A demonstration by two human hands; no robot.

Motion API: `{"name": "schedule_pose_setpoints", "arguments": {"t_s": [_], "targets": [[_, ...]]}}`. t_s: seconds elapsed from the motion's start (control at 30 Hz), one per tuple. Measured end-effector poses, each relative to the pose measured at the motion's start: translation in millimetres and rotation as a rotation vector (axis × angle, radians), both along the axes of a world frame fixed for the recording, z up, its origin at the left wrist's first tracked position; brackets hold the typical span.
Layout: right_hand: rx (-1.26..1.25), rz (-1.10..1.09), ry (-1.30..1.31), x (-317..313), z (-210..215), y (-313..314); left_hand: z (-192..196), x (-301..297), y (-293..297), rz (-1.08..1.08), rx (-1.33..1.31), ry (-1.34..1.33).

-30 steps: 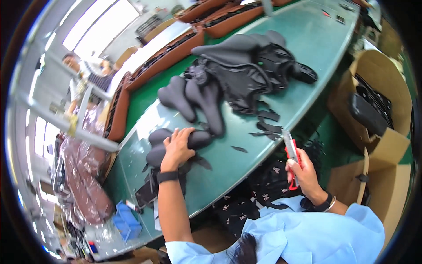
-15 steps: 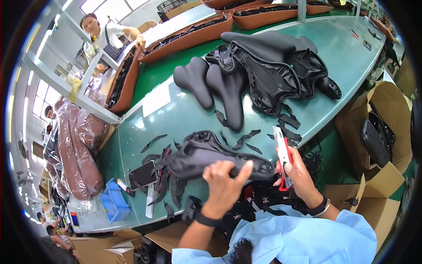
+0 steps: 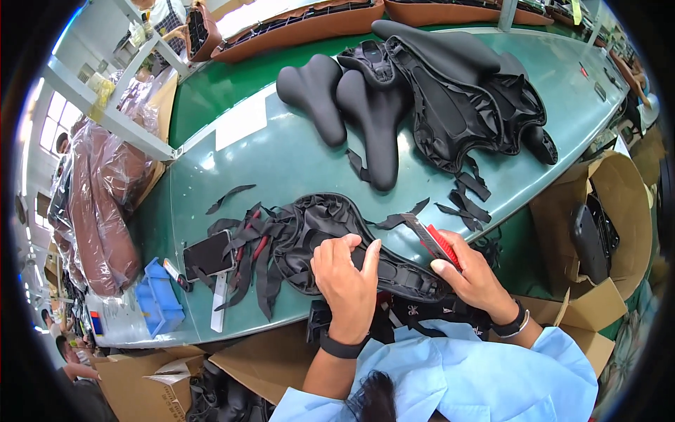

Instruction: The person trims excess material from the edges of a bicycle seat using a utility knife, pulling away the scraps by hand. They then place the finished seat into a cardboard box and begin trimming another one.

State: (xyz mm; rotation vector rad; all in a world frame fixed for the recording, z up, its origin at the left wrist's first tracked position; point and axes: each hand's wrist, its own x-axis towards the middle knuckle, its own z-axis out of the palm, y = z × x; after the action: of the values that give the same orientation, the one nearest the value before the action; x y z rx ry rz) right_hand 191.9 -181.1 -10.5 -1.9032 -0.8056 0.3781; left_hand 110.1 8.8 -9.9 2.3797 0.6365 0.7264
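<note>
- Centrally, near the front edge of a long green table point(image 3: 281, 162), an upturned black bicycle saddle point(image 3: 351, 246) lies with its underside showing, the loose cover edge puckered around the rim.
- Its long axis runs from the person's left, where the broad rear sits, to the right, where the narrow nose points toward the right hand.
- Left hand point(image 3: 348, 281) rests on top of the saddle's middle, fingers curled and pressing down on the folded cover; it is the nearer hand to the saddle's body.
- Right hand point(image 3: 474, 278) sits just beside the nose, fingers closed around a red-handled cutting tool point(image 3: 434, 240), whose tip points up and left over the saddle's narrow end.
- Black trimmed strips point(image 3: 246, 243) fan out on the table at the saddle's broad end, beside a dark phone point(image 3: 209, 254) and a blue tray point(image 3: 158, 299).
- Farther back, well apart, a pile of finished black saddles point(image 3: 394, 98) lies across the table.
- Cardboard boxes point(image 3: 598, 232) stand to the right, below table level.
</note>
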Motion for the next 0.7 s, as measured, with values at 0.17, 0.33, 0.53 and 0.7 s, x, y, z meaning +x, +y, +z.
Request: {"name": "schedule_pose_setpoints", "arguments": {"t_s": [0.17, 0.33, 0.53, 0.7], "targets": [[-0.040, 0.037, -0.157, 11, 15, 13, -1, 2, 4, 0.081, -0.090, -0.042], [-0.140, 0.194, -0.310, 27, 28, 36, 1, -1, 6, 0.071, -0.247, -0.068], [-0.438, 0.440, -0.433, 34, 49, 52, -4, -3, 5, 0.026, -0.194, -0.140], [-0.295, 0.418, -0.595, 14, 52, 27, -3, -8, 10, 0.006, -0.424, -0.255]]}}
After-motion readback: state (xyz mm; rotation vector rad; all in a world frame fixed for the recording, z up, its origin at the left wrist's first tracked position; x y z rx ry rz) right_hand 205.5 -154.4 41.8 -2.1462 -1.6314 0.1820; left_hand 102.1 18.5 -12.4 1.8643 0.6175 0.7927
